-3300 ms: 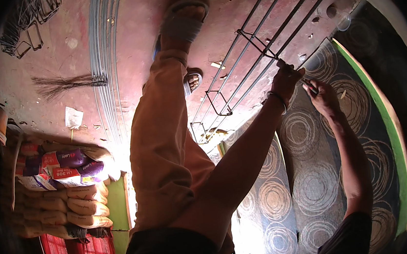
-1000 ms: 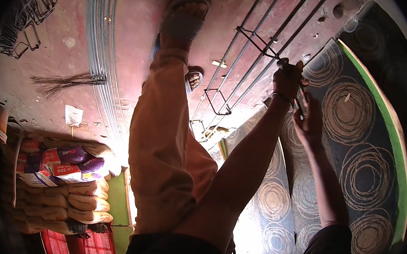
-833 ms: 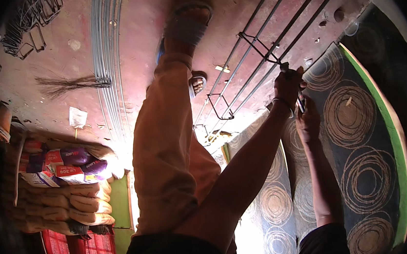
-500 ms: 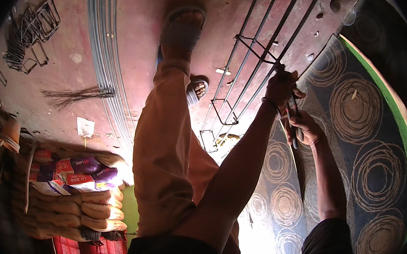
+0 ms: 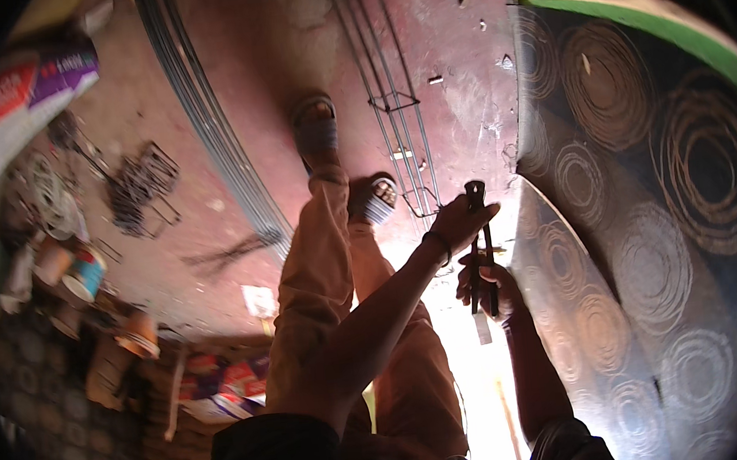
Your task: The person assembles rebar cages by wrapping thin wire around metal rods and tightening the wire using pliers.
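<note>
Dark long-handled pincers [image 5: 476, 191] stand upright in front of me, jaws uppermost. My left hand [image 5: 452, 226] is closed around them just below the jaws, its thumb sticking out to the right. Lower down, my right hand [image 5: 501, 295] grips the handles, its fingers partly in shadow. Beyond my hands a long reinforcing-bar cage [image 5: 397, 130] lies on the floor, its bars joined by square stirrups. The pincers appear apart from the cage, whose near end disappears in the glare by my left hand. Whether either hand also holds wire, I cannot tell.
Left of my sandalled feet runs a bundle of steel rods [image 5: 215, 129], with thin tie wire [image 5: 233, 254] across it. Bent stirrups [image 5: 144, 188] are heaped farther left, near filled sacks [image 5: 223, 381]. A circle-patterned sheet [image 5: 623, 205] rises at the right.
My view has swung, so the cage now appears farther left. The pincers have come away from the cage's stirrup, both hands still on them.
</note>
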Demonstrator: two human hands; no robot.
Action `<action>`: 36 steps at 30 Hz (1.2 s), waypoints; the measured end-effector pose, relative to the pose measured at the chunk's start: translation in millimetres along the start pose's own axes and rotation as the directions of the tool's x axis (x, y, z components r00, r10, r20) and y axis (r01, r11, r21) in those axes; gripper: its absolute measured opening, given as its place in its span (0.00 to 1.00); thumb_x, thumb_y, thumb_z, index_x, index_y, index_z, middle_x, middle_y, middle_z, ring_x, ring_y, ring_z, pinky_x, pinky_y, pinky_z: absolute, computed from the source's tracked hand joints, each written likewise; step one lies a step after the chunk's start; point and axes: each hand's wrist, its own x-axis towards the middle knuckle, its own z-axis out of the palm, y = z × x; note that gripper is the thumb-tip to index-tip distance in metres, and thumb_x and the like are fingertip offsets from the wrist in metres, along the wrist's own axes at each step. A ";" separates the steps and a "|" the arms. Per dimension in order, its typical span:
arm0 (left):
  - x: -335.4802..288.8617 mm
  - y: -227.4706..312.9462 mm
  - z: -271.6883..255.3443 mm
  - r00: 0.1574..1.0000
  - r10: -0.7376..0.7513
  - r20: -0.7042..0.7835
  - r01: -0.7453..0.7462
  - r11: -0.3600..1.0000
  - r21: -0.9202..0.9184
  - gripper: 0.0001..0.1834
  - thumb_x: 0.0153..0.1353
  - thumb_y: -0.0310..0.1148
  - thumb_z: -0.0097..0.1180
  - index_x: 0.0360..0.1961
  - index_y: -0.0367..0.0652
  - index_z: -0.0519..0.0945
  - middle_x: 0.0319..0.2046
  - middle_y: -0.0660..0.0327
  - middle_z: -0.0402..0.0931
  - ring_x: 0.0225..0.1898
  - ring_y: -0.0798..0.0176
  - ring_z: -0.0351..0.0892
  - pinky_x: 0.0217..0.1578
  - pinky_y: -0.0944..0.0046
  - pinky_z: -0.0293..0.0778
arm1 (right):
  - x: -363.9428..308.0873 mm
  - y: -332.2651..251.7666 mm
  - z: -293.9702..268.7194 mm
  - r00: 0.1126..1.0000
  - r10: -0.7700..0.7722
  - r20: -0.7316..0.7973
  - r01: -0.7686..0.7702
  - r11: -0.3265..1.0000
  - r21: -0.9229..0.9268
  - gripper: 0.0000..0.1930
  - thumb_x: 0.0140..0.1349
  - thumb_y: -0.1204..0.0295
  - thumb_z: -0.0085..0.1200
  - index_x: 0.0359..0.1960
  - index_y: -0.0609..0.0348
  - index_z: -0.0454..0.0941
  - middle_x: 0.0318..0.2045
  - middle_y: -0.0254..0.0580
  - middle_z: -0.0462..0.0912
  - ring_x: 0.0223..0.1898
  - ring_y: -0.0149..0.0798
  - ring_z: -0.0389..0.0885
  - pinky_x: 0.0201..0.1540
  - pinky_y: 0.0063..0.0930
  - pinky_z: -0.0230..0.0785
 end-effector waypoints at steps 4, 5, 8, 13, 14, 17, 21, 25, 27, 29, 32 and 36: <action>-45.5 -0.3 -36.8 0.987 -0.095 0.132 0.055 0.958 0.281 0.27 0.58 0.54 0.57 0.37 0.35 0.80 0.30 0.49 0.80 0.35 0.50 0.81 0.38 0.54 0.75 | -10.3 48.5 8.9 1.000 -0.003 -0.009 0.002 0.999 -0.043 0.22 0.62 0.60 0.51 0.51 0.63 0.71 0.29 0.43 0.81 0.28 0.40 0.82 0.33 0.32 0.77; -55.0 6.4 -49.7 0.970 -0.032 0.239 -0.047 0.947 0.317 0.23 0.58 0.50 0.57 0.33 0.36 0.81 0.26 0.51 0.81 0.31 0.51 0.82 0.34 0.54 0.76 | -9.7 61.0 12.3 0.998 0.001 -0.066 -0.008 0.994 -0.110 0.20 0.62 0.62 0.51 0.51 0.62 0.72 0.28 0.43 0.81 0.27 0.38 0.82 0.33 0.32 0.76; -57.8 -15.7 -70.5 0.945 -0.091 0.314 0.135 0.983 -0.121 0.10 0.58 0.33 0.63 0.29 0.36 0.79 0.21 0.59 0.77 0.24 0.66 0.78 0.25 0.64 0.74 | -0.7 98.4 18.8 0.996 0.011 -0.092 -0.019 0.996 -0.091 0.17 0.62 0.71 0.52 0.51 0.63 0.72 0.28 0.42 0.81 0.29 0.36 0.81 0.36 0.30 0.75; -92.9 -45.3 -89.4 0.984 0.011 0.179 -0.034 0.992 0.122 0.07 0.62 0.30 0.58 0.34 0.38 0.75 0.24 0.61 0.77 0.23 0.68 0.77 0.25 0.66 0.75 | -0.2 161.0 32.5 0.995 -0.022 -0.101 0.014 0.997 -0.077 0.16 0.62 0.72 0.53 0.50 0.64 0.70 0.34 0.39 0.82 0.35 0.31 0.80 0.40 0.28 0.74; -105.8 -32.2 -94.9 0.979 -0.051 0.198 0.015 0.984 0.178 0.08 0.64 0.31 0.56 0.36 0.39 0.73 0.23 0.61 0.76 0.23 0.68 0.76 0.24 0.66 0.74 | -1.7 168.2 41.6 0.987 0.024 -0.160 -0.061 0.970 -0.235 0.15 0.61 0.71 0.53 0.49 0.62 0.70 0.33 0.38 0.82 0.33 0.31 0.80 0.37 0.27 0.74; -105.4 -50.8 -114.4 0.921 -0.343 0.183 0.360 0.931 -0.068 0.06 0.64 0.31 0.55 0.36 0.41 0.72 0.21 0.65 0.73 0.20 0.71 0.73 0.22 0.68 0.71 | 27.6 215.5 43.8 0.972 0.164 -0.168 -0.153 0.985 0.081 0.15 0.62 0.70 0.55 0.49 0.56 0.72 0.28 0.37 0.81 0.26 0.31 0.79 0.25 0.30 0.70; -95.8 -10.4 -137.1 0.940 -0.315 0.133 0.314 0.949 0.027 0.07 0.64 0.31 0.55 0.34 0.39 0.73 0.22 0.63 0.75 0.19 0.70 0.73 0.20 0.68 0.71 | 71.0 251.8 54.3 0.867 -0.474 -0.155 0.237 0.666 -0.707 0.22 0.61 0.72 0.53 0.57 0.62 0.69 0.29 0.44 0.82 0.24 0.41 0.81 0.26 0.35 0.72; -33.0 -17.1 -146.2 1.000 -0.004 0.006 0.002 0.942 0.334 0.06 0.64 0.30 0.54 0.33 0.38 0.73 0.24 0.58 0.78 0.20 0.68 0.77 0.19 0.68 0.72 | 105.1 221.6 92.0 0.885 -0.450 -0.117 0.207 0.607 -0.767 0.39 0.51 0.85 0.45 0.69 0.68 0.51 0.57 0.63 0.69 0.59 0.58 0.69 0.60 0.46 0.64; -25.1 -20.2 -137.1 0.996 -0.092 -0.013 0.093 0.973 0.213 0.07 0.64 0.30 0.56 0.34 0.37 0.74 0.24 0.59 0.79 0.21 0.68 0.78 0.19 0.69 0.72 | 131.8 251.3 85.2 0.891 -0.430 -0.147 0.238 0.716 -0.656 0.44 0.48 0.86 0.44 0.71 0.66 0.45 0.64 0.64 0.58 0.67 0.61 0.54 0.69 0.45 0.51; -26.4 -11.9 -130.9 0.998 0.010 0.062 -0.028 0.954 0.298 0.06 0.63 0.29 0.57 0.34 0.38 0.73 0.24 0.59 0.79 0.21 0.69 0.78 0.18 0.69 0.72 | 165.1 286.6 78.2 0.806 -0.533 -0.258 0.243 0.695 -0.676 0.44 0.47 0.86 0.45 0.71 0.66 0.46 0.64 0.63 0.59 0.67 0.61 0.55 0.68 0.48 0.53; -31.3 -1.0 -110.3 0.950 -0.081 0.302 -0.078 0.874 0.480 0.07 0.62 0.29 0.59 0.34 0.37 0.75 0.26 0.60 0.80 0.22 0.71 0.78 0.19 0.71 0.72 | 230.9 361.9 41.7 0.680 -0.529 -0.507 0.059 0.729 -0.682 0.44 0.46 0.87 0.44 0.71 0.66 0.46 0.61 0.61 0.62 0.62 0.61 0.59 0.62 0.55 0.57; -1.9 19.0 -95.4 0.790 -0.262 0.554 -0.275 0.657 0.702 0.09 0.61 0.31 0.61 0.36 0.37 0.77 0.29 0.59 0.81 0.29 0.69 0.81 0.27 0.71 0.76 | 276.8 382.7 22.9 0.377 -0.562 -0.737 -0.109 0.762 -0.638 0.43 0.47 0.88 0.44 0.71 0.64 0.48 0.58 0.54 0.65 0.58 0.58 0.62 0.58 0.56 0.57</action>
